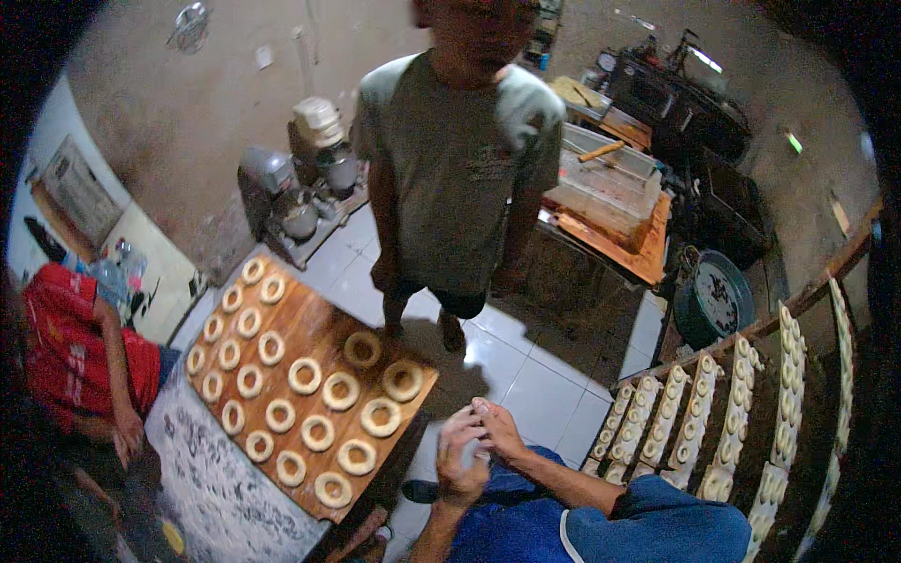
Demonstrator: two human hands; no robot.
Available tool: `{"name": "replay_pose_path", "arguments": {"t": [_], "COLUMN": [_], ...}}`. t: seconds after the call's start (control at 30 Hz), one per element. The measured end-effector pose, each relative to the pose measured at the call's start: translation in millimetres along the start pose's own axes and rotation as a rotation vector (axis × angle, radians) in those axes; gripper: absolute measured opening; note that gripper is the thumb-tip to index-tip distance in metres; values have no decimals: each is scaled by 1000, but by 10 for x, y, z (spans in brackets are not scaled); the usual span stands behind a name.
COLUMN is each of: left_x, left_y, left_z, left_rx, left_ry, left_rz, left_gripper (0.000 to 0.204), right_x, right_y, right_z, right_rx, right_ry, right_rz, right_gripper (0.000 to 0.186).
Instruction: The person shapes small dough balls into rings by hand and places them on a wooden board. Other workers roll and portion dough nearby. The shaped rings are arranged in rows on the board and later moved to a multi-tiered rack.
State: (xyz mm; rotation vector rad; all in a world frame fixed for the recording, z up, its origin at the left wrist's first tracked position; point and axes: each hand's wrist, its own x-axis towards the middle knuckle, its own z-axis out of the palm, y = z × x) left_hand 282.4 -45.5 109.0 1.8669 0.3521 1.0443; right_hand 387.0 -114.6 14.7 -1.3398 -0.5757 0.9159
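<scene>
In front of my blue clothing my two hands meet, their fingers curled and touching. My left hand [462, 457] is closed and slightly blurred. My right hand [500, 433] is closed against its fingertips; whatever may be between them is hidden. Left of my hands lies a wooden board [314, 310] bearing rows of pale dough rings, such as one dough ring [333, 489] at its near corner. Neither hand touches the board. The rings lie apart from one another, and one at the far right sits in shadow.
A floury table [225, 479] supports the board. Across from me stands a person [460, 169]; another in a red shirt [84, 347] sits at left. Racked trays [690, 441] of dough rings stand right. Beyond are mixers [282, 188], a plastic tub [605, 188] and a round basin [715, 296].
</scene>
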Motion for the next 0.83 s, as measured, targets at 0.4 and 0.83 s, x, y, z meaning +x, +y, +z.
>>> {"name": "replay_pose_path", "arguments": {"t": [0.4, 0.83], "left_x": [971, 2295], "left_y": [-1220, -1236], "left_z": [3071, 4520], "left_rx": [146, -574], "left_ry": [-589, -654], "left_rz": [102, -798], "left_gripper": [59, 82], "right_x": [179, 2090], "right_y": [-1109, -862], "right_z": [-2531, -3877], "right_rx": [677, -485], "right_ry": [131, 588], "right_rz": [215, -280], "right_gripper": [101, 67]}}
